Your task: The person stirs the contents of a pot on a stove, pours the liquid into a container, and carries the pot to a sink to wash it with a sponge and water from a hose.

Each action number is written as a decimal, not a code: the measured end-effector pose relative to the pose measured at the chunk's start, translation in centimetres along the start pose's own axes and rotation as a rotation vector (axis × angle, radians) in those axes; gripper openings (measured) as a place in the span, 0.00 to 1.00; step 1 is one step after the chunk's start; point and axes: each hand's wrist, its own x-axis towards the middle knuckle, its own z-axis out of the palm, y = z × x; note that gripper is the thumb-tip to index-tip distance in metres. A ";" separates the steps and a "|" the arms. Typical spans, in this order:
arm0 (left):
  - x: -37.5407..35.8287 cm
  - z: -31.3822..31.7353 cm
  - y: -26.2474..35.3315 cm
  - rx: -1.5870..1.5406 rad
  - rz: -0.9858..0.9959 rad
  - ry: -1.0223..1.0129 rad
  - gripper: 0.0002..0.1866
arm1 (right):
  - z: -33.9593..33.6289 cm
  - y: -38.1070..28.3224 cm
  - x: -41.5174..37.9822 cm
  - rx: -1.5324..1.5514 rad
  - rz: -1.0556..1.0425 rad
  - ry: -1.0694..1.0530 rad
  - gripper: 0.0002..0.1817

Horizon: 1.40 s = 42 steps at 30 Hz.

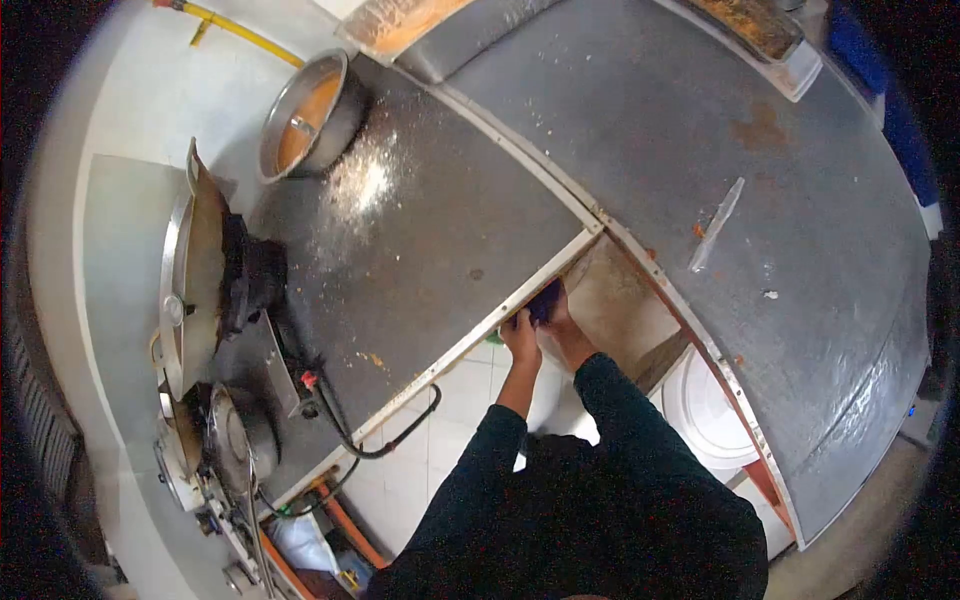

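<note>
My left hand and my right hand are close together beneath the edge of the grey counter, near the corner where two counters meet. Between them is a bunched, dark purple cloth. The right hand is closed around it, and the left hand's fingers grip its near side. Part of the cloth and some fingertips are hidden by the hands and the counter edge.
A steel pot with orange contents stands on the left counter. A large pan sits over a black burner. A black hose loops over the edge. A white round lid is below the right counter, which carries a clear plastic strip.
</note>
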 end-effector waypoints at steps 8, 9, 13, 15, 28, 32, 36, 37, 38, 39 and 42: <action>-4.5 -5.9 1.0 -0.257 0.119 0.089 0.16 | 1.2 4.5 -2.3 0.060 0.103 0.069 0.24; -4.8 -7.0 1.1 -0.267 0.102 0.121 0.15 | 1.1 5.6 -2.6 0.052 0.052 0.010 0.23; -6.6 -12.5 0.9 -0.306 0.066 0.216 0.12 | 1.2 10.8 -5.1 0.188 0.344 -0.044 0.22; -7.7 -16.2 0.3 -0.295 0.087 0.261 0.12 | 1.1 14.2 -7.0 0.113 0.443 -0.063 0.19; -25.1 -47.9 -1.7 -0.135 0.333 0.630 0.15 | 2.6 36.0 -32.4 -1.694 0.728 -1.263 0.10; -30.3 -59.1 -0.6 -0.032 0.443 0.959 0.14 | -3.0 50.4 -38.3 -1.083 1.602 -0.442 0.16; -34.2 -69.4 5.0 0.081 0.392 1.186 0.12 | 5.5 59.9 -45.9 -1.559 1.510 -0.812 0.20; -34.8 -73.0 5.8 0.131 0.406 1.230 0.11 | 3.7 64.6 -45.8 -1.448 1.586 -0.752 0.19; -35.2 -76.3 6.9 0.079 0.481 1.239 0.11 | 2.5 69.3 -46.8 -1.322 1.656 -0.680 0.18; -35.7 -79.2 8.2 0.020 0.559 1.234 0.11 | 7.5 71.9 -49.1 -1.560 1.504 -0.800 0.18; -39.0 -87.6 14.4 -0.079 0.498 1.224 0.09 | 14.4 79.9 -51.8 -1.205 1.395 -1.310 0.18</action>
